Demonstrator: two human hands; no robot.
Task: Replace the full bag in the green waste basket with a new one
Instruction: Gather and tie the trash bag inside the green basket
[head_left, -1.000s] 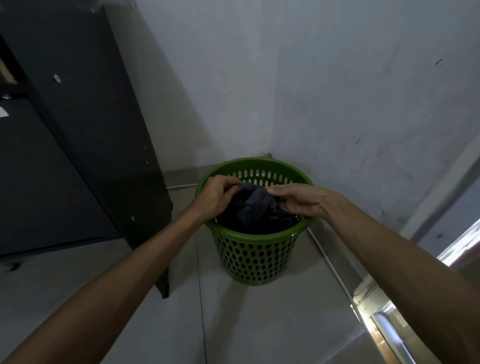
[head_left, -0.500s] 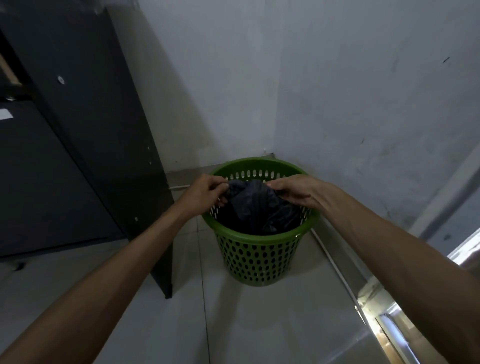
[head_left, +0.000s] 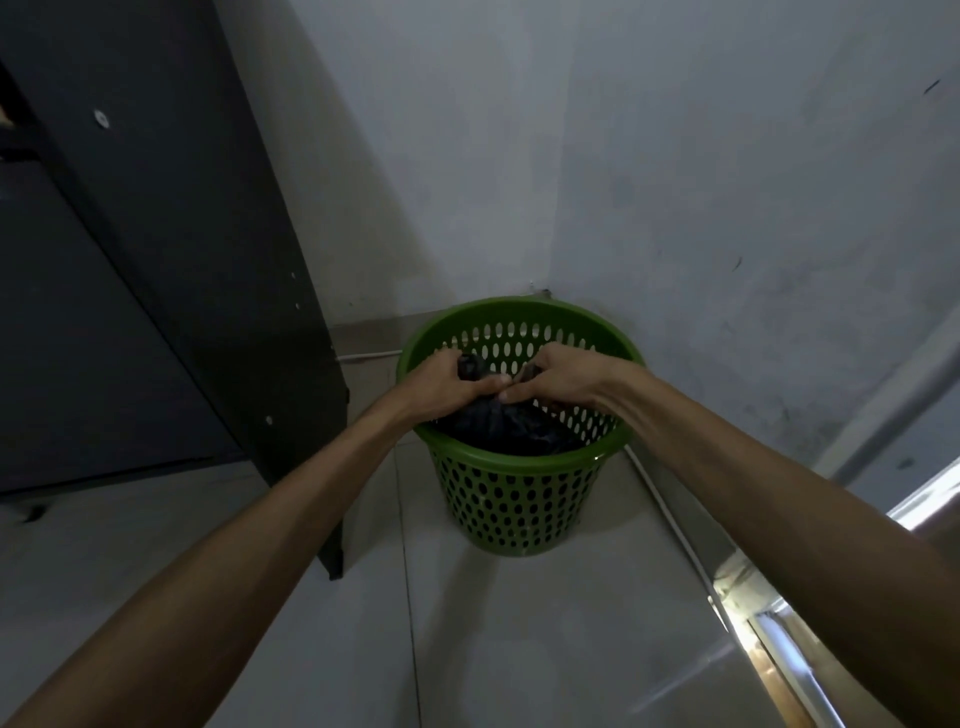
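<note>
Black crinkled plastic, the top of the full waste bag, is bunched between my two hands above the round green perforated plastic waste basket. My left hand is curled round the left part of the gathered neck, and my right hand pinches the right part, my thumbs nearly meeting in the middle. A dark tuft of bag sticks up between my knuckles. The bulk of the bag sits inside the basket, below the rim, and the basket stands on the pale tiled floor in the corner of the grey walls, just beside a tall black cabinet on my left.

I judge that I am in the first step: closing the mouth of the full bag so it can come out without spilling. Whether a knot is already forming I cannot tell, since my fingers hide the plastic there. The next move, as I see it, calls for keeping the neck tight and either tying it or lifting straight up, so the bag clears the rim without catching on the holes. No new bag shows in view, so fitting one is not yet begun.
</note>
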